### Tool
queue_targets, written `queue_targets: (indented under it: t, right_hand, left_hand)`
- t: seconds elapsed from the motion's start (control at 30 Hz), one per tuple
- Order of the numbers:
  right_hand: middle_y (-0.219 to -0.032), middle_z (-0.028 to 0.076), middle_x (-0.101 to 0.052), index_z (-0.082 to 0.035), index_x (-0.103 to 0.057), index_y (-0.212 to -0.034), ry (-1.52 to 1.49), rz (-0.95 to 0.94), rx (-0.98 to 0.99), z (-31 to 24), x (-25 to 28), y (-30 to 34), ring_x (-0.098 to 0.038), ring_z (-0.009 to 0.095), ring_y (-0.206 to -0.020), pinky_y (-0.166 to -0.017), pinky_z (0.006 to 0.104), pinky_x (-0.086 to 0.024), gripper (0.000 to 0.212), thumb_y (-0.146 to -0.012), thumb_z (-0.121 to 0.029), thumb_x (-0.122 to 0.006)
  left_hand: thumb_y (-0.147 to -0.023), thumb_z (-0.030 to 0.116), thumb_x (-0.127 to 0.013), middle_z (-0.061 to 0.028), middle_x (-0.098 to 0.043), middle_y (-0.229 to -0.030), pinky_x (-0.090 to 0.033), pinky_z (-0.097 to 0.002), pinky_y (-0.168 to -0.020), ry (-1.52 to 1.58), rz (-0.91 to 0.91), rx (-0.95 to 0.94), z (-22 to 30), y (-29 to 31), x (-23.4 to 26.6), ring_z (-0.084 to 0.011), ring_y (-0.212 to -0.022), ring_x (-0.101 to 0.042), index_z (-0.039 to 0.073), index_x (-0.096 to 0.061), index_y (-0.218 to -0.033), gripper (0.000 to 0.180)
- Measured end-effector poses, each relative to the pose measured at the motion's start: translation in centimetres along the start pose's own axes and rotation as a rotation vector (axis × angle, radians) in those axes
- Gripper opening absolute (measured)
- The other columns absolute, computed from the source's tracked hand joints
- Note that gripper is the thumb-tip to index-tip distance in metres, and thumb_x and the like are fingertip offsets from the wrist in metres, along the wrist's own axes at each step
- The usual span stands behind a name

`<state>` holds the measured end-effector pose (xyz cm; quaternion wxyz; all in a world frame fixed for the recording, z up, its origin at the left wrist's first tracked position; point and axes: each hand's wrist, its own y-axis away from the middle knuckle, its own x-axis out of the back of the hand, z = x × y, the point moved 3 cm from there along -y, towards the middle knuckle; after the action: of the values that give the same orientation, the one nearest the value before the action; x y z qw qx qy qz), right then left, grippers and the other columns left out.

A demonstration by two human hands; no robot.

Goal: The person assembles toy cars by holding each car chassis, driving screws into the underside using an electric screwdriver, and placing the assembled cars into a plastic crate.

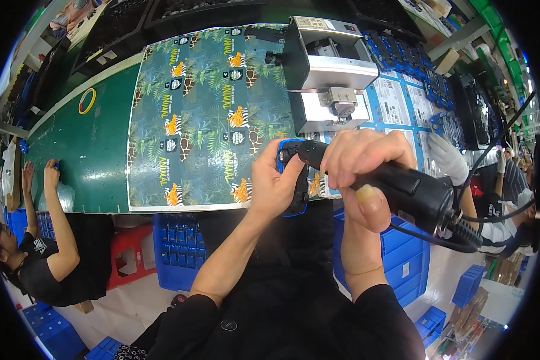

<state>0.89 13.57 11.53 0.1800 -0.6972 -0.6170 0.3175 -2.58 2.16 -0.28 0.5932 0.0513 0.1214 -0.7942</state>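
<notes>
My left hand (271, 187) is closed round a blue-and-black plastic part (297, 207) near the front edge of the bench, with thumb and fingers at its upper end. My right hand (366, 168) grips a thick black electric screwdriver (417, 195), held nearly level. Its nose reaches leftward to the part, beside my left thumb; the tip itself is hidden, so contact cannot be made out. A cable runs from the tool's rear end. Just beyond my hands stands a metal box-shaped machine (333, 72), probably a screw feeder.
Printed animal-pattern sheets (207, 120) cover the bench's middle; a yellow ring (87, 101) lies on the green top. Rows of blue-and-black parts (396, 54) sit at the far right. Blue crates (411, 264) stand below. Co-workers are at left and right; a gloved hand (449, 159) is close by.
</notes>
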Motion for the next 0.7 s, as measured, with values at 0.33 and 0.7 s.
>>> queue_targets:
  t: [0.33,0.7]
  right_hand:
    - [-0.075,0.008,-0.057,-0.005,-0.051,-0.097,-0.106,0.065,0.054,-1.7,0.5,0.5,-0.055,0.019,-0.062,-0.063,0.0339,-0.049,0.03,-0.082,-0.018,-0.073]
    - [-0.07,0.009,-0.052,-0.002,-0.055,-0.097,0.083,0.184,0.184,-1.7,6.9,-5.3,-0.051,0.02,-0.057,-0.056,0.0347,-0.045,0.017,-0.095,-0.019,-0.053]
  left_hand:
    - [-0.092,0.007,-0.065,-0.0035,-0.067,-0.092,-0.05,-0.0241,-0.072,0.111,-0.003,0.077,0.2,-0.1,-0.2,-0.008,-0.08,-0.059,-0.001,-0.064,-0.109,0.018]
    - [-0.084,-0.004,-0.063,-0.017,-0.062,-0.118,-0.062,-0.0435,-0.079,0.598,0.075,0.338,0.1,-1.4,3.2,-0.0269,-0.1,-0.066,0.005,-0.046,-0.131,0.05]
